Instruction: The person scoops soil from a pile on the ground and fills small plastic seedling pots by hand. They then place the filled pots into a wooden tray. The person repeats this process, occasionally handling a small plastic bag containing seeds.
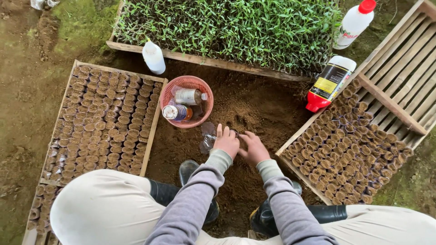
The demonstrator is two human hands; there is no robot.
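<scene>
Seemingly crouched over a patch of loose brown soil [268,113], the person in the head view has both hands low on the ground between two black rubber boots [195,174]. The left hand [226,142] rests palm down with its fingers curled, and a small clear plastic bag [208,136] lies crumpled just beside it, touching or nearly touching the fingers; whether the hand actually pinches the bag cannot be told from here. The right hand [254,147] is close alongside, fingers bent and spread into the soil, holding nothing that shows. The bag looks thin, light and limp, so it would likely collapse unless taken by its open rim, and it may tear if pulled hard; the soil looks dry and crumbly and would probably spill from a loose grip. To the left stands a wooden tray [152,131] packed with small soil-filled seedling bags [104,122]. To the right a second wooden tray [395,97] is partly filled with the same bags. Ahead sit a pink basket [203,113] with small bottles, a white bottle [153,56], a red-capped bottle [329,84], another white bottle with a red cap [356,20], and a tray of green seedlings [227,27].
</scene>
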